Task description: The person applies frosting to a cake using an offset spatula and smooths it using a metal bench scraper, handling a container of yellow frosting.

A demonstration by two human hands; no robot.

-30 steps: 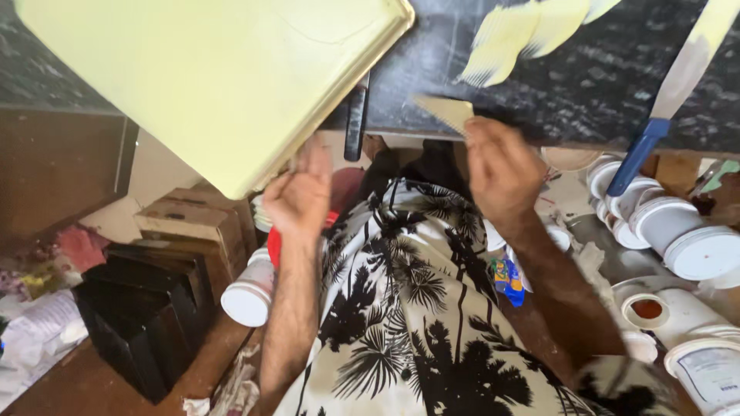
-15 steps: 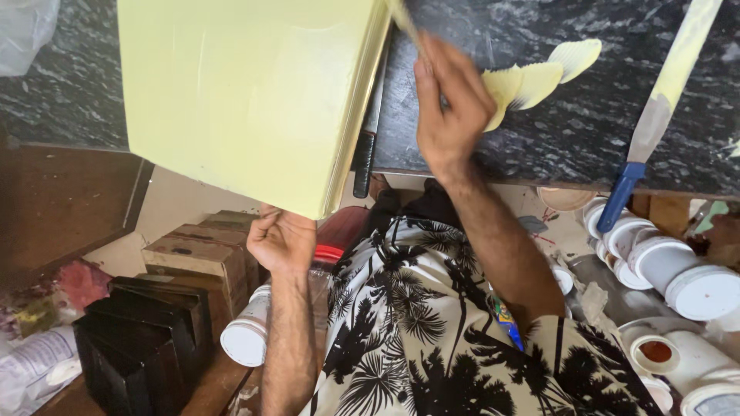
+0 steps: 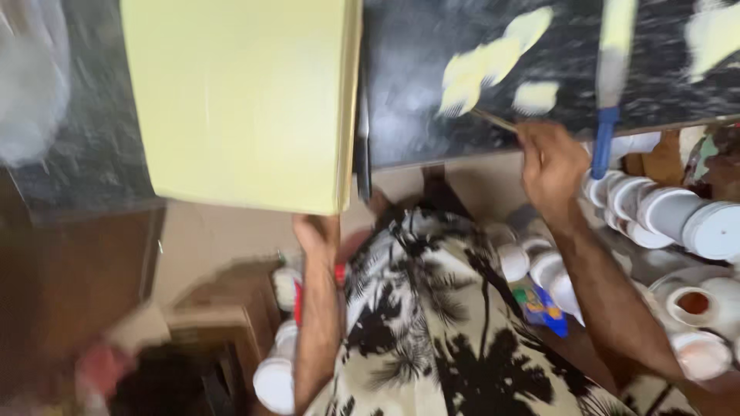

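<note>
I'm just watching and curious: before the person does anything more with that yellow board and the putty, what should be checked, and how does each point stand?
1. Left hand supports the pale yellow board at its lower edge: ok.
2. Right hand grips the thin tool: ok.
3. Tool tip reaches the yellow putty on the dark slab: ok.
4. Putty loaded on the tool: cannot tell, blurred.
5. Blue-handled tool lies clear of the right hand: not ok, it is close beside it.
</note>
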